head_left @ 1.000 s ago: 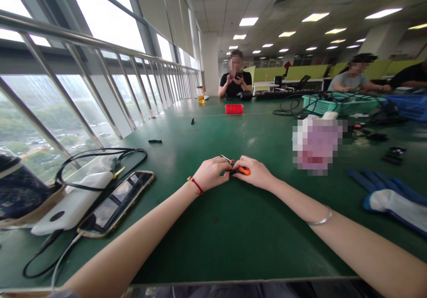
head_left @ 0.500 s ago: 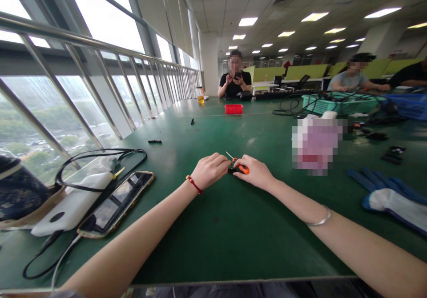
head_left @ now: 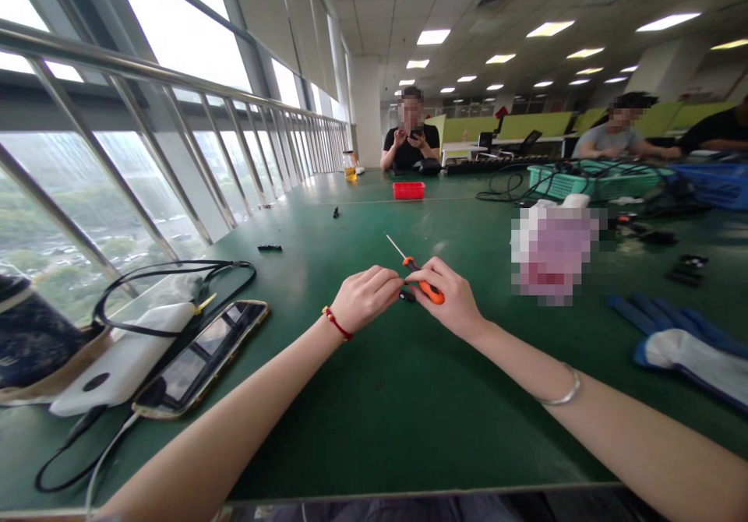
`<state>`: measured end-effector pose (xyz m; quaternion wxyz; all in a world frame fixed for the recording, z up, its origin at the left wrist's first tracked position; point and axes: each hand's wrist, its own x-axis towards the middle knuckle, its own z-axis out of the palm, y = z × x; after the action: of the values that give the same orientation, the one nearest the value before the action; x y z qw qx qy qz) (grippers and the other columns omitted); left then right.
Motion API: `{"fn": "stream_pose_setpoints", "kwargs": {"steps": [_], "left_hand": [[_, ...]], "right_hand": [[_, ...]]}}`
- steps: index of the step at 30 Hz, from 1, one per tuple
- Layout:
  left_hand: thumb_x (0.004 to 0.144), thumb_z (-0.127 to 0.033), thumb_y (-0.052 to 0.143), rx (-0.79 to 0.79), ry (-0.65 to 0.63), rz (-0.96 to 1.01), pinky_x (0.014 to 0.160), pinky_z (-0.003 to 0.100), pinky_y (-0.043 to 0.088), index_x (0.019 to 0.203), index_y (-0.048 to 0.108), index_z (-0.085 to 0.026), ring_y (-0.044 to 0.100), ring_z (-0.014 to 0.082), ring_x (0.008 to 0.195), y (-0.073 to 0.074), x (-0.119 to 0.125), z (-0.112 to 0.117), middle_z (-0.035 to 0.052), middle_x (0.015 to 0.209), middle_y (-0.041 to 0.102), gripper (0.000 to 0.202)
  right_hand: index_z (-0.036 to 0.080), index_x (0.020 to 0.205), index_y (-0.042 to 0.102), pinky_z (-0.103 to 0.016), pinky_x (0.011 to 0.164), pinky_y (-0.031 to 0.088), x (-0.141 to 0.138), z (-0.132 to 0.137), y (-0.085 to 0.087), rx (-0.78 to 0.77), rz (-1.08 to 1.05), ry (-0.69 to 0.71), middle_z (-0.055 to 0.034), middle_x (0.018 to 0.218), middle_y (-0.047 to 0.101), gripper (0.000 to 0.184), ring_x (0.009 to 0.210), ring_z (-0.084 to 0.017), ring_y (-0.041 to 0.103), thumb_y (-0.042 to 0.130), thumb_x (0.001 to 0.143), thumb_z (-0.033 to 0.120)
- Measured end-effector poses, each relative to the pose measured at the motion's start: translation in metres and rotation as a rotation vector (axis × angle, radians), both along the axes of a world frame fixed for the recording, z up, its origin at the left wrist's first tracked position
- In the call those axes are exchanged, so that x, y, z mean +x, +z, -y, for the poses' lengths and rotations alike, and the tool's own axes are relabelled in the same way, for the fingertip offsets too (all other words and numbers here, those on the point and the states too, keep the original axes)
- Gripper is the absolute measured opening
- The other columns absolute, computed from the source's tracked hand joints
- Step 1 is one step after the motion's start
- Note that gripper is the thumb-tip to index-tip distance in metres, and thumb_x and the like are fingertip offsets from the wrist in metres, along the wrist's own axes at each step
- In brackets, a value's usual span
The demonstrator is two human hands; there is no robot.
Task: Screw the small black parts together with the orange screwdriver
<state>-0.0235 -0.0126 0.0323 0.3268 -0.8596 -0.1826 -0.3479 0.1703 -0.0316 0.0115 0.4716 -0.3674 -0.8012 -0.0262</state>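
My right hand (head_left: 451,300) is closed round an orange-handled screwdriver (head_left: 425,287); its thin metal shaft points up and away to the left. My left hand (head_left: 365,298) is curled beside it, fingertips pinching a small black part (head_left: 407,296) between the two hands. Both hands hover just above the green table (head_left: 374,397), near its middle. A red cord circles my left wrist and a silver bangle my right forearm.
At left lie a phone (head_left: 202,356), a white power bank (head_left: 120,362) and black cables (head_left: 169,280). Blue-and-white gloves (head_left: 681,343) lie at right. Farther off are a red tray (head_left: 408,189), small black parts (head_left: 269,248), baskets with cables (head_left: 590,179), and seated people.
My right hand has lifted and tilted the screwdriver so its shaft now points higher and farther away. Both hands have risen a little from the table.
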Motion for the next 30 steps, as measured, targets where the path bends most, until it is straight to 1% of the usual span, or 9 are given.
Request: {"fn": "stream_pose_setpoints", "kwargs": {"steps": [6, 8, 11, 14, 18, 20, 23, 26, 30], "left_hand": [[0.089, -0.017, 0.049, 0.023, -0.021, 0.077, 0.058, 0.022, 0.043, 0.093, 0.052, -0.017, 0.058, 0.0105, 0.066, 0.000, 0.001, -0.001, 0.0004, 0.077, 0.066, 0.005], [0.089, -0.017, 0.048, 0.033, -0.033, 0.084, 0.060, 0.022, 0.043, 0.095, 0.051, -0.017, 0.058, 0.0106, 0.066, 0.000, 0.001, -0.001, 0.0006, 0.077, 0.066, 0.006], [0.091, -0.018, 0.047, 0.034, -0.055, 0.072, 0.063, 0.023, 0.044, 0.099, 0.052, -0.018, 0.060, 0.0110, 0.069, 0.002, 0.001, 0.000, 0.0020, 0.080, 0.067, 0.010], [0.091, -0.019, 0.046, 0.023, -0.080, 0.064, 0.065, 0.024, 0.044, 0.103, 0.053, -0.019, 0.061, 0.0121, 0.074, 0.006, -0.001, 0.002, 0.0030, 0.082, 0.068, 0.014], [0.090, -0.018, 0.050, 0.020, -0.102, 0.054, 0.068, 0.026, 0.044, 0.105, 0.054, -0.020, 0.061, 0.0131, 0.077, 0.007, 0.000, 0.004, 0.0024, 0.084, 0.068, 0.016], [0.088, -0.020, 0.052, -0.050, -0.077, 0.102, 0.070, 0.027, 0.045, 0.102, 0.057, -0.020, 0.061, 0.0136, 0.077, 0.007, 0.002, 0.006, 0.0027, 0.086, 0.068, 0.015], [0.085, -0.026, 0.057, -0.268, -0.031, 0.300, 0.074, 0.030, 0.047, 0.098, 0.061, -0.019, 0.060, 0.0163, 0.084, 0.009, 0.008, 0.009, 0.0058, 0.092, 0.065, 0.015], [0.080, -0.028, 0.063, -0.490, -0.055, 0.498, 0.080, 0.033, 0.048, 0.092, 0.065, -0.019, 0.058, 0.0182, 0.089, 0.012, 0.014, 0.012, 0.0066, 0.093, 0.061, 0.015], [0.075, -0.028, 0.070, -0.695, -0.095, 0.597, 0.089, 0.036, 0.046, 0.090, 0.067, -0.018, 0.057, 0.0199, 0.097, 0.016, 0.020, 0.015, 0.0068, 0.096, 0.059, 0.018]], "right_hand": [[0.023, 0.093, 0.064, -0.024, 0.066, 0.046, -0.001, 0.000, 0.000, -0.024, -0.072, 0.056, -0.0019, 0.082, 0.053, 0.013, 0.072, -0.013, 0.057, 0.056, 0.084, 0.022], [0.023, 0.093, 0.064, -0.025, 0.067, 0.046, -0.001, 0.001, 0.002, -0.041, -0.118, 0.052, -0.0018, 0.082, 0.054, 0.012, 0.073, -0.013, 0.057, 0.057, 0.083, 0.023], [0.022, 0.094, 0.063, -0.025, 0.067, 0.045, -0.003, 0.005, 0.006, -0.078, -0.187, 0.007, -0.0018, 0.082, 0.055, 0.015, 0.073, -0.014, 0.056, 0.060, 0.081, 0.028], [0.022, 0.091, 0.064, -0.026, 0.067, 0.044, -0.005, 0.007, 0.007, -0.134, -0.198, -0.007, -0.0016, 0.081, 0.056, 0.015, 0.071, -0.014, 0.056, 0.061, 0.080, 0.032], [0.021, 0.084, 0.064, -0.026, 0.067, 0.043, -0.008, 0.008, 0.007, -0.155, -0.205, 0.014, -0.0010, 0.077, 0.054, 0.011, 0.069, -0.013, 0.055, 0.057, 0.083, 0.031], [0.021, 0.084, 0.064, -0.026, 0.068, 0.043, -0.008, 0.008, 0.008, -0.144, -0.229, 0.041, -0.0009, 0.077, 0.054, 0.010, 0.071, -0.013, 0.055, 0.056, 0.084, 0.028], [0.021, 0.084, 0.063, -0.026, 0.068, 0.043, -0.006, 0.009, 0.012, -0.112, -0.280, 0.062, -0.0008, 0.078, 0.054, 0.007, 0.071, -0.013, 0.055, 0.057, 0.083, 0.024], [0.021, 0.082, 0.063, -0.026, 0.067, 0.043, -0.004, 0.010, 0.017, -0.083, -0.298, 0.056, -0.0007, 0.078, 0.054, 0.006, 0.070, -0.012, 0.054, 0.057, 0.082, 0.022], [0.021, 0.083, 0.063, -0.027, 0.068, 0.043, -0.002, 0.012, 0.021, -0.049, -0.316, 0.039, -0.0007, 0.076, 0.054, 0.006, 0.071, -0.013, 0.054, 0.057, 0.082, 0.023]]}}
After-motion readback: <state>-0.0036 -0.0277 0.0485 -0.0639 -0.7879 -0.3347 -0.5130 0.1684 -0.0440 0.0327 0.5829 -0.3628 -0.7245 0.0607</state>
